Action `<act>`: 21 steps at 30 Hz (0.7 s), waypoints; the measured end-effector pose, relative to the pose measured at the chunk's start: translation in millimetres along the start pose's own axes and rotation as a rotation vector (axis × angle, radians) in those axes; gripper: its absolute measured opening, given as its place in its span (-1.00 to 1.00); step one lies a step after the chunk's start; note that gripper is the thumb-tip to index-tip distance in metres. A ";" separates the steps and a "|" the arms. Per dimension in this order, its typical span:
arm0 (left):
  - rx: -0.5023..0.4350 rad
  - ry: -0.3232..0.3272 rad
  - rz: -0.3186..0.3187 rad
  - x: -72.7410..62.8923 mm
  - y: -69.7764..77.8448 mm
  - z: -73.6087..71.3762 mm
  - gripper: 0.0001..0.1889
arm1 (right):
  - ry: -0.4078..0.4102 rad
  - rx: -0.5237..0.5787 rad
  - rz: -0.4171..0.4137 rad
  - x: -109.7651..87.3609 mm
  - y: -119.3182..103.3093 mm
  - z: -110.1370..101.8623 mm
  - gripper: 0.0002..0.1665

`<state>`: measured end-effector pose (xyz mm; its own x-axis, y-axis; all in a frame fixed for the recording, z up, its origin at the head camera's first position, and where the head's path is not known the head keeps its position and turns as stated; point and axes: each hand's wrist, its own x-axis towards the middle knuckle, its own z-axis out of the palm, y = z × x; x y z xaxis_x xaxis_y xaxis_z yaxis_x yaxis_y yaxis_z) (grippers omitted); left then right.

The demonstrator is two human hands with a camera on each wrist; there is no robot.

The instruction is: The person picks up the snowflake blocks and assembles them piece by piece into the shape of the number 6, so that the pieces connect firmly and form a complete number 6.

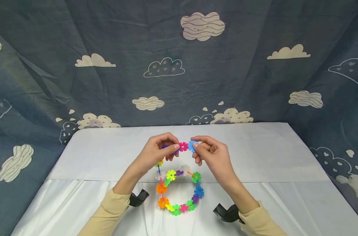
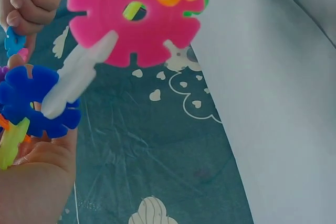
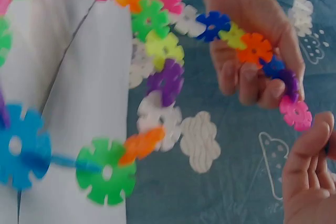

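My left hand (image 1: 153,153) pinches a purple disc (image 3: 287,84) near one end of a chain of notched plastic snowflake discs. Just past its thumb and fingertips is a pink disc (image 1: 183,146). A light blue disc (image 1: 192,146) is pinched between the thumb and index finger of my right hand (image 1: 216,155), edge to edge with the pink one. From the left hand the chain runs down into a wide multicoloured loop below both hands, with green (image 3: 106,171), orange (image 1: 163,203) and blue (image 1: 198,192) discs in it. Close to the left wrist camera is another pink disc (image 2: 134,22).
A white cloth (image 1: 270,154) covers the table, with a fold line across it. Behind and beside it hangs a dark blue-grey curtain (image 1: 123,88) with printed clouds. Black straps (image 1: 227,213) circle both wrists by the beige sleeves (image 1: 108,209).
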<state>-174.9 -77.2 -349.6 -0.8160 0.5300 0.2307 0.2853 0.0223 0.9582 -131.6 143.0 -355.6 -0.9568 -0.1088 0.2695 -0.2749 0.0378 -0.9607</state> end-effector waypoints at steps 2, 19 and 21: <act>-0.001 -0.002 0.016 -0.2 -0.5 0.3 -0.94 | 0.035 0.002 0.004 -1.1 -0.7 1.2 -0.69; 0.100 -0.049 0.093 3.2 10.2 2.9 -0.90 | 0.025 0.150 0.124 -3.9 -6.0 9.2 -0.70; 0.100 -0.049 0.092 4.3 9.2 3.9 -0.88 | 0.036 0.152 0.133 -3.4 -6.7 9.7 -0.70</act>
<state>-173.9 -71.4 -340.4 -0.7593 0.5744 0.3059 0.4087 0.0550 0.9110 -125.6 133.5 -350.7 -0.9872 -0.0769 0.1396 -0.1315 -0.1015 -0.9861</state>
